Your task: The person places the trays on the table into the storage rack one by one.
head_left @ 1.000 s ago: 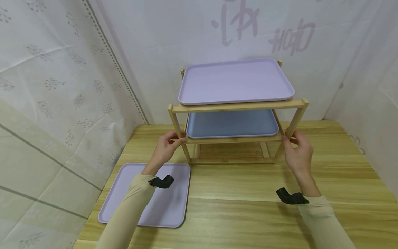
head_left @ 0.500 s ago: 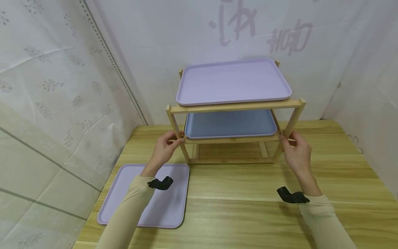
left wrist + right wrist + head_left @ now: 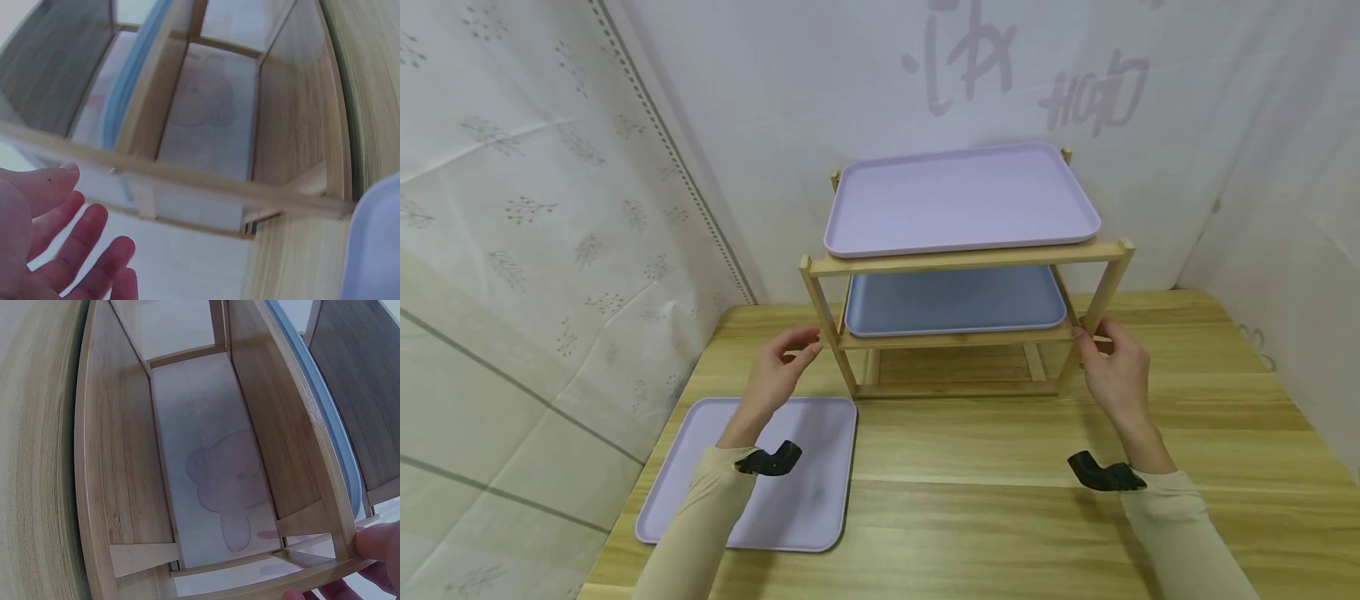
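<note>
A wooden tiered rack (image 3: 962, 261) stands toward the back of the table. On its top shelf lies a lilac tray (image 3: 962, 200), and a blue tray (image 3: 955, 302) sits on the middle shelf. My left hand (image 3: 775, 371) is just left of the rack's front left post, fingers loosely bent and holding nothing; the left wrist view shows a gap between the fingertips (image 3: 94, 215) and the wood. With thumb and fingers, my right hand (image 3: 1116, 367) grips the front right post at middle-shelf height. The thumb (image 3: 375, 540) presses on the wood in the right wrist view.
Another lilac tray (image 3: 805, 500) lies flat on the wooden table (image 3: 985, 517) at the front left, partly beneath my left forearm. White printed curtains (image 3: 760, 100) hang behind and on both sides. The rack's lowest shelf (image 3: 955, 364) is bare.
My left hand has let go of the rack's left post and drawn back a little to the left. The right hand keeps its grip, and the rack and trays stay in place.
</note>
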Demonstrator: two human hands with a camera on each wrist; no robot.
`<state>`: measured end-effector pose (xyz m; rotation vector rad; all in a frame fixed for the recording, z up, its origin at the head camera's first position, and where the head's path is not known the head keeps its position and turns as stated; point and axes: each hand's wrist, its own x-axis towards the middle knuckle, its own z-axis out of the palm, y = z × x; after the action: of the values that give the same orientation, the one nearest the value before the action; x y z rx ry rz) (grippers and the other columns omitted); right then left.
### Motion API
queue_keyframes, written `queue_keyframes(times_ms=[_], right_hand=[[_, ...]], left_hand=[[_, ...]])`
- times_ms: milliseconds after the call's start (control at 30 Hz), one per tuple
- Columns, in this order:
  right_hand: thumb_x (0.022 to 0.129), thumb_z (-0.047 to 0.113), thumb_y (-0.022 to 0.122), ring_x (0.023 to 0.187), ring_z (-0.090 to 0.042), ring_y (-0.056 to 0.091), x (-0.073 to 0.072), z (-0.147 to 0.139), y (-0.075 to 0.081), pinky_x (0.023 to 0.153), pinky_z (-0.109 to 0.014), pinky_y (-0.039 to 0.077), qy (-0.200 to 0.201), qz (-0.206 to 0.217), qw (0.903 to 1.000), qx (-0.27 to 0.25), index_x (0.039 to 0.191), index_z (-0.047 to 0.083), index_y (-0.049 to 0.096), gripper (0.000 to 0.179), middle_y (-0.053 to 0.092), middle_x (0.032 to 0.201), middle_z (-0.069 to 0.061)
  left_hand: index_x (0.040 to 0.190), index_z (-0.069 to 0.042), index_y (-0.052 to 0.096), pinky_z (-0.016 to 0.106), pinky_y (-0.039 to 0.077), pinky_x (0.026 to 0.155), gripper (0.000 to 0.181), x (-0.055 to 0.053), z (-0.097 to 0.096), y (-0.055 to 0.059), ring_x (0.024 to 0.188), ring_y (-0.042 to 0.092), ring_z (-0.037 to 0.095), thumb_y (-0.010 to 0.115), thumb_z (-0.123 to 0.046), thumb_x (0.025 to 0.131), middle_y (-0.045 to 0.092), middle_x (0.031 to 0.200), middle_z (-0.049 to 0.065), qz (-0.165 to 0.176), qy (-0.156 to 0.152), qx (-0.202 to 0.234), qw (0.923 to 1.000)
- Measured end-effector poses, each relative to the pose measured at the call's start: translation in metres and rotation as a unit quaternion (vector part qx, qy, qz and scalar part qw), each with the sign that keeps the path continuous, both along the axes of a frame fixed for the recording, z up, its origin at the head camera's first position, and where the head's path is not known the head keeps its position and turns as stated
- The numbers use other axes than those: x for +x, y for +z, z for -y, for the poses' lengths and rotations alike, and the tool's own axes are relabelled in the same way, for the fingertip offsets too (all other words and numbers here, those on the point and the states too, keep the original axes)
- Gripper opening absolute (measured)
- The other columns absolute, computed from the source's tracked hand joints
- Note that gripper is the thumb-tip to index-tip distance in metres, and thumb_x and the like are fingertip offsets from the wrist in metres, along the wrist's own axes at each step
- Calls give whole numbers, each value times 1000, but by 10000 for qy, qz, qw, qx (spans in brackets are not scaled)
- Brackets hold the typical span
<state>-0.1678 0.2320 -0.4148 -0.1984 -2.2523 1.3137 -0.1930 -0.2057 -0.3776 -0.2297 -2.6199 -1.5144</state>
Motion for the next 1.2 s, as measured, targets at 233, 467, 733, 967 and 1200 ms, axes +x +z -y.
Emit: queue_keyframes(times_ms=[233,467,733,967,1200], right_hand=[[94,18,59,72,16,52,0,0,0,51,-8,47,-42,-10,10000,37,108,-2,66,25,66,101,-15],[94,18,59,71,19,50,0,0,0,51,-7,46,-10,-63,10000,33,108,-3,66,25,67,102,-20],[93,18,60,70,19,51,0,0,1,50,-7,46,-40,-87,10000,1,107,-3,66,25,67,103,-20],[93,17,60,70,19,50,-1,-2,0,50,-6,45,-85,-143,9998,72,105,-3,66,24,67,101,-19],[93,16,60,70,20,50,-1,-1,-1,50,-7,46,-18,-128,9999,21,107,-3,66,25,67,102,-21]], left_hand=[[121,-7,65,16,45,79,33,20,49,-16,95,53,-6,60,-28,96,64,121,12,236,750,-409,9961],[126,-1,61,15,42,75,43,47,106,-30,84,50,-14,58,-32,97,66,110,1,951,1578,-745,9800],[122,6,61,15,42,65,43,75,158,-61,70,46,-14,61,-26,94,68,99,3,1338,2427,-1098,9545],[123,7,60,15,40,63,41,89,180,-78,82,62,13,58,-23,95,60,121,31,1377,2731,-1783,9352],[117,10,61,30,41,71,37,97,185,-82,97,61,42,58,-16,92,62,112,33,1160,3021,-1977,9253]])
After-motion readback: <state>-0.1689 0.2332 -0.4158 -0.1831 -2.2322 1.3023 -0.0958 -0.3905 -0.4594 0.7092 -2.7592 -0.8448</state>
